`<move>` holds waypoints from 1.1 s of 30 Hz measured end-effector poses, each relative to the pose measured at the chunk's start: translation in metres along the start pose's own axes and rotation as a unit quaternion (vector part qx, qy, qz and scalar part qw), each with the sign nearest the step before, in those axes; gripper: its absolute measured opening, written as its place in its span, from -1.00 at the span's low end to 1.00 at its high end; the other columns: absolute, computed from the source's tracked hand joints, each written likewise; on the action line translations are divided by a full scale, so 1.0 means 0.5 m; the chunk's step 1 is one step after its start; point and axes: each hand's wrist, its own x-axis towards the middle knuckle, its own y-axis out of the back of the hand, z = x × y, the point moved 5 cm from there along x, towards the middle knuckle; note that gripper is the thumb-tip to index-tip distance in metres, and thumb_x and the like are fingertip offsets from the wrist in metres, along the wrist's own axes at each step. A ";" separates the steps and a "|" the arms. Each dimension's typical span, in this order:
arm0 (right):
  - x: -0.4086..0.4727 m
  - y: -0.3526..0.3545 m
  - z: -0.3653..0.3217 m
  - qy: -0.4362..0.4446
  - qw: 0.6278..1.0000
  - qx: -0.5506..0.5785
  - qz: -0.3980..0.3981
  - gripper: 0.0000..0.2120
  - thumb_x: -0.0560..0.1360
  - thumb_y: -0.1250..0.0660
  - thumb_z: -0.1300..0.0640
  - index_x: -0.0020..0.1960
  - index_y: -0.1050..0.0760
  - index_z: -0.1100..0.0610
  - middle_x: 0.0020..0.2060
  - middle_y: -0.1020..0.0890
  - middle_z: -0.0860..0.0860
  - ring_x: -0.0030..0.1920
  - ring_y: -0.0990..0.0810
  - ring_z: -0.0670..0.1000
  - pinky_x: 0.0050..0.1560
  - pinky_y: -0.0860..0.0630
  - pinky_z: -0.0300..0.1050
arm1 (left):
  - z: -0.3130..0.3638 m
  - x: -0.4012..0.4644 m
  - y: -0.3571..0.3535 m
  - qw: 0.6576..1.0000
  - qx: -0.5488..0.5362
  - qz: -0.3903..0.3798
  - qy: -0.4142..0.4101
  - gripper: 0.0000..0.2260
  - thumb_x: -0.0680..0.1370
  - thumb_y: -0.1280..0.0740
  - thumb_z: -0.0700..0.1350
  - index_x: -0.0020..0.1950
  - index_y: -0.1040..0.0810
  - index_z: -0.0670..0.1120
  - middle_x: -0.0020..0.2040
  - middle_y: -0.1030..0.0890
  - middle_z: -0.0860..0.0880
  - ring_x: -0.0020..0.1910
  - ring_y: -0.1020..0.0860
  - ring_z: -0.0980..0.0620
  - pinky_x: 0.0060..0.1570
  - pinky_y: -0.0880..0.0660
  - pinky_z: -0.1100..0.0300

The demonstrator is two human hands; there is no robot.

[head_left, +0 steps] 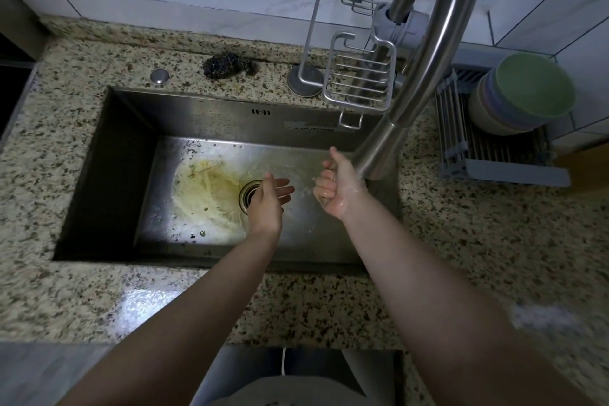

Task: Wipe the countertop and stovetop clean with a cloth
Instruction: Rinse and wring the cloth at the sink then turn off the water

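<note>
The right hand is held under the tap with its fingers curled into the palm and the thumb up; it is wet and nothing can be seen inside it. The left hand hangs over the drain with fingers straight and spread a little, holding nothing. The two hands are near each other but not touching, both above the steel sink, whose floor has a yellow-brown stain to the left of the drain. No cloth shows anywhere in view. The speckled stone countertop runs all round the sink. On it behind the sink lie a dark scouring pad and a round metal cap, and a wire rack stands on a round base by the foot of the tap. To the right, a stack of bowls, green on top, rests on a grey drying rack
</note>
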 end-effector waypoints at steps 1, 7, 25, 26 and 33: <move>-0.003 0.003 0.002 -0.002 1.000 0.009 0.004 -0.55 0.65 -0.28 -0.16 -0.32 -0.40 0.06 -0.56 -0.30 -0.08 -0.65 -0.22 -0.12 -0.65 -0.09 -0.25 | 0.000 -0.001 -0.001 1.000 -0.002 -0.003 0.001 -0.54 0.73 0.02 0.14 0.16 -0.61 -0.04 0.05 -0.70 -0.02 0.09 -0.65 -0.01 0.26 -0.49 -0.01; -0.020 0.001 0.001 0.008 0.999 0.027 0.017 -0.58 0.72 -0.13 -0.04 -0.29 -0.31 0.06 -0.54 -0.36 -0.06 -0.60 -0.28 -0.10 -0.58 -0.16 -0.25 | -0.005 -0.004 -0.017 0.999 -0.014 -0.038 0.022 -0.58 0.73 -0.02 0.11 0.21 -0.60 -0.07 0.13 -0.67 -0.03 0.14 -0.62 -0.01 0.07 -0.50 0.10; -0.041 -0.012 -0.004 0.052 0.996 0.067 -0.007 -0.42 0.70 -0.18 -0.08 -0.50 -0.36 0.02 -0.55 -0.30 -0.07 -0.59 -0.26 -0.07 -0.55 -0.23 -0.20 | 0.012 -0.049 -0.088 0.971 -0.132 -0.132 0.153 -0.63 0.72 -0.06 0.13 0.08 -0.56 -0.06 0.05 -0.65 -0.07 0.10 -0.61 -0.09 0.29 -0.50 -0.07; -0.042 -0.014 -0.006 0.071 0.995 0.073 -0.004 -0.43 0.70 -0.15 -0.06 -0.48 -0.37 0.03 -0.54 -0.33 -0.06 -0.56 -0.30 -0.06 -0.47 -0.30 -0.16 | 0.013 -0.054 -0.094 0.968 -0.137 -0.138 0.161 -0.63 0.72 -0.06 0.13 0.07 -0.56 -0.07 0.05 -0.65 -0.09 0.09 -0.61 -0.09 0.23 -0.54 -0.07; -0.105 -0.010 0.009 0.190 0.916 -0.350 -0.042 -0.53 0.71 -0.23 0.14 0.53 -0.32 -0.24 0.52 -0.35 0.05 0.47 -0.41 0.06 0.51 -0.34 0.08 | 0.031 -0.052 -0.111 0.949 -0.172 -0.165 0.205 -0.64 0.70 -0.16 0.08 0.20 -0.61 -0.15 0.04 -0.71 -0.17 -0.03 -0.67 -0.04 -0.10 -0.59 0.09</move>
